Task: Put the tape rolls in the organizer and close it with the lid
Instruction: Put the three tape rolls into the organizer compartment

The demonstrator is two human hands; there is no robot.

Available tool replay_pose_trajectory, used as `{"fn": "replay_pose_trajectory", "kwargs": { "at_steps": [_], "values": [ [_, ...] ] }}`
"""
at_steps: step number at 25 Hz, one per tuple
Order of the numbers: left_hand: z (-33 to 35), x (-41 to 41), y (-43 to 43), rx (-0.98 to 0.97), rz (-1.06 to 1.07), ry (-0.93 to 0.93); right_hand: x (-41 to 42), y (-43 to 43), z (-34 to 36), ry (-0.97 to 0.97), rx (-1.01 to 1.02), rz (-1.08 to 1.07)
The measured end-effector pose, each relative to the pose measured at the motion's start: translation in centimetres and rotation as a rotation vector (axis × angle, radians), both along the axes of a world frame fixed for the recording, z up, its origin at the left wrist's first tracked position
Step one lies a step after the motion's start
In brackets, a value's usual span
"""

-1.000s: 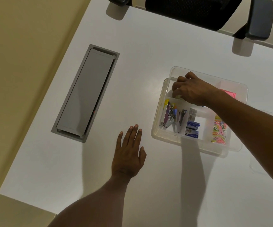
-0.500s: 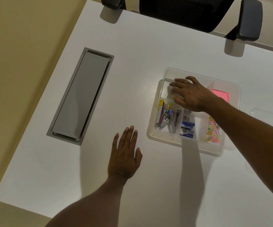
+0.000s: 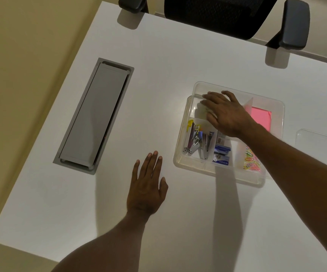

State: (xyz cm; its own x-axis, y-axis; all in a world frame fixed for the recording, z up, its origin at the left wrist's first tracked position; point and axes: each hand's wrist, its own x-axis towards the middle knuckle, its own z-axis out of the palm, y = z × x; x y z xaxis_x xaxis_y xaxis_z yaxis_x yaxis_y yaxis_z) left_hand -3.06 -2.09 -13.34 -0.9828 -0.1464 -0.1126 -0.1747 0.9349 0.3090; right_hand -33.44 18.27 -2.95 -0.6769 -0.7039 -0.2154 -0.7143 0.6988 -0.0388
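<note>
Right hand [image 3: 227, 114]: fingers spread, palm down over the upper-left compartment of the clear plastic divided organizer [image 3: 180, 154] — centre-right of frame.
Left hand [image 3: 146, 185]: flat, empty, on the white desk [image 3: 178, 55].
Tape rolls: hidden under hand — cannot tell.
Clear lid [image 3: 319, 139]: right edge.

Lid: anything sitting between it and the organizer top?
Only the right hand, spread open over the organizer's far-left compartment. The clear lid lies flat on the table to the organizer's right, bare table between. Left hand rests flat, well clear.
</note>
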Motion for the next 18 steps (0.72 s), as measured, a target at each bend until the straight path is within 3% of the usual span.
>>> {"fn": "replay_pose_trajectory", "kwargs": {
  "at_steps": [4, 11, 14, 18],
  "values": [
    [0.1, -0.1, 0.1, -0.011, -0.001, 0.002, 1.6, 0.9, -0.6, 0.201, -0.231, -0.284],
    [0.4, -0.1, 0.0, -0.025, -0.016, 0.008, 8.9, 1.7, -1.9, 0.201, -0.447, -0.436],
    [0.7, -0.2, 0.0, -0.019, -0.017, 0.02, 12.6, 2.3, -2.3, 0.152, -0.443, -0.463],
    [1.0, -0.2, 0.0, -0.025, -0.026, 0.037, 17.6, 3.4, -2.3, 0.203, -0.259, -0.384]
  ]
}}
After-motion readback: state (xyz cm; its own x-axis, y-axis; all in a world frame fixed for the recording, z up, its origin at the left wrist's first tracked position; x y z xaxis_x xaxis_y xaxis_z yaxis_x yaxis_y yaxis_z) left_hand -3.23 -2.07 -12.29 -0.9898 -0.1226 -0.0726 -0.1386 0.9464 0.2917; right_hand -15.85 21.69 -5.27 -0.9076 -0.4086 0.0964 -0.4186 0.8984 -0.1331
